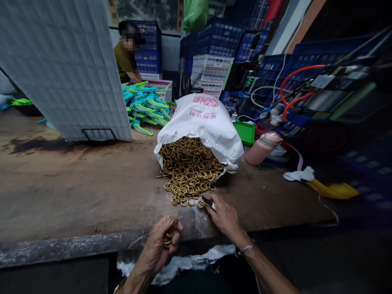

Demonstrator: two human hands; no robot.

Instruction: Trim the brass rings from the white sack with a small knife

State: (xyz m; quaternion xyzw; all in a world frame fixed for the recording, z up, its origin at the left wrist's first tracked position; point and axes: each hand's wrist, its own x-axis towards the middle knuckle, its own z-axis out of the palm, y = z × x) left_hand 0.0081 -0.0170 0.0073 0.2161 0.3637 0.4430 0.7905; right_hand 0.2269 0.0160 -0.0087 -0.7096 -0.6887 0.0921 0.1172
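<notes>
Brass-coloured rings (183, 175) spill out of the open mouth of a white woven sack (199, 118) onto the wooden table. My left hand (157, 245), near the table's front edge, is closed around several rings (167, 240). My right hand (226, 217) grips a small tool (207, 200) with a dark tip; its exact kind is partly hidden by the fingers. That tip meets a ring (200, 203) at the front of the pile.
A white panel (70, 73) stands on the left of the table (76, 183). Behind it are blue-green pieces (147, 106) and a person (127, 57). A pink bottle (262, 148), a green tray (244, 132) and a machine with orange tubes (286, 83) are at right.
</notes>
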